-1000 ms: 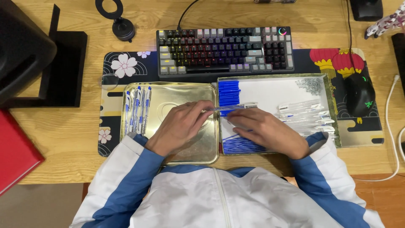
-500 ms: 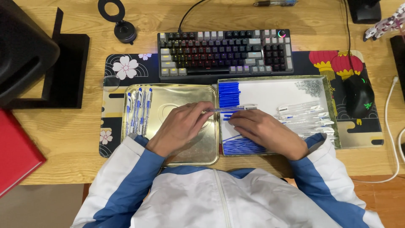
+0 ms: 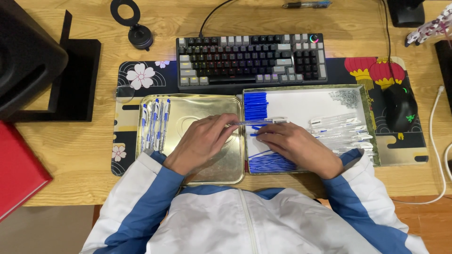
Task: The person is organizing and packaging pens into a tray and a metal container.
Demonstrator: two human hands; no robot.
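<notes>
My left hand (image 3: 203,141) rests over a gold metal tray (image 3: 197,106) and pinches the left end of a clear pen (image 3: 258,122) held level between both hands. My right hand (image 3: 295,146) lies over a white tray (image 3: 301,101), its fingers at the pen and on a blue cap or refill. Blue caps (image 3: 255,104) are stacked at that tray's upper left, thin blue refills (image 3: 269,163) at its lower left, clear pen barrels (image 3: 341,129) on its right. Several finished pens (image 3: 155,123) lie along the gold tray's left side.
A dark keyboard (image 3: 249,59) sits behind the trays on a patterned desk mat (image 3: 141,77). A black mouse (image 3: 400,108) is at right, small springs (image 3: 347,98) in the white tray's corner, a black stand (image 3: 52,70) and red folder (image 3: 16,169) at left.
Both hands stay at the junction of the two trays with the pen held between them; only small finger shifts show.
</notes>
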